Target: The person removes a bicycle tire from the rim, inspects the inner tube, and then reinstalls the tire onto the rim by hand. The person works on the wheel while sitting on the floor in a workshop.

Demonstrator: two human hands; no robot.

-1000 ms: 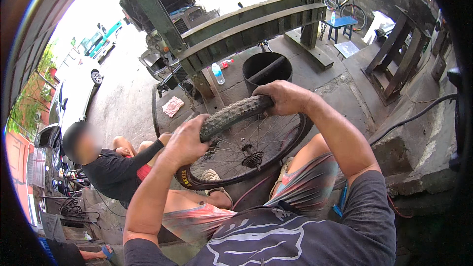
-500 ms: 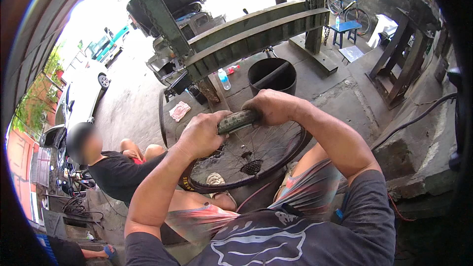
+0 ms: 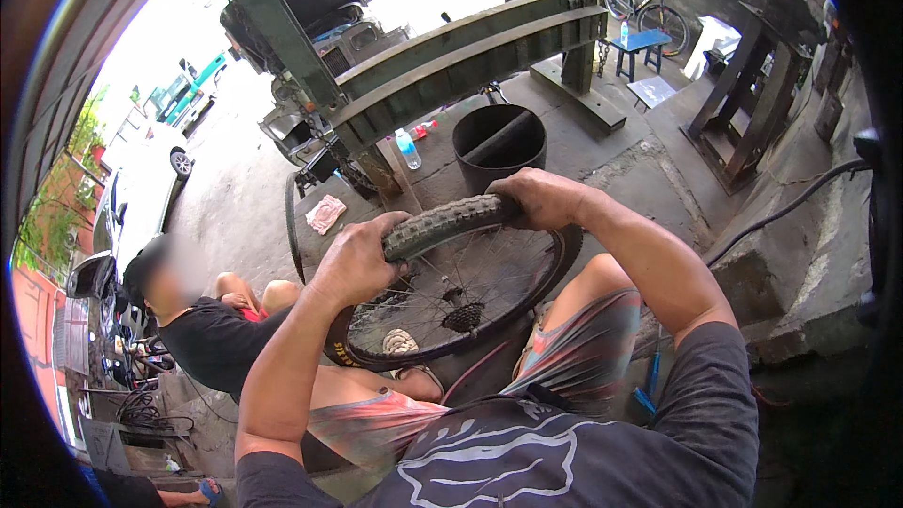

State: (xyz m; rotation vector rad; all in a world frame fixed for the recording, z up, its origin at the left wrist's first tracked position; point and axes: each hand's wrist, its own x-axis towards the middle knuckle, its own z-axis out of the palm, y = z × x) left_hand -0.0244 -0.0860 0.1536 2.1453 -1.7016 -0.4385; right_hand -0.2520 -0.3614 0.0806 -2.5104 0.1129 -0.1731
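A bicycle wheel [image 3: 470, 346] stands tilted between my knees, its knobby black tire [image 3: 442, 229] at the top edge. My left hand [image 3: 362, 259] is wrapped round the tire on the left, thumb on the inner side by the rim. On the right, my right hand [image 3: 538, 199] grips the same tire, its fingers curled over the tread and partly hidden. A stretch of tread shows between the two hands. Thin spokes run to the hub, which carries a dark sprocket cassette [image 3: 463, 317]. The wheel's lower edge rests near my sandalled foot [image 3: 420, 384].
A person in black [image 3: 209, 343] sits close on my left. Ahead stand a round dark bin [image 3: 499, 167], a water bottle [image 3: 407, 149], a pink cloth [image 3: 325, 214] and a heavy steel frame [image 3: 470, 61]. A blue stool [image 3: 645, 43] and a bicycle [image 3: 649, 9] are farther right.
My hands have spread farther apart along the tire, so more tread shows between them. Both still grip it. The whole view has shifted slightly.
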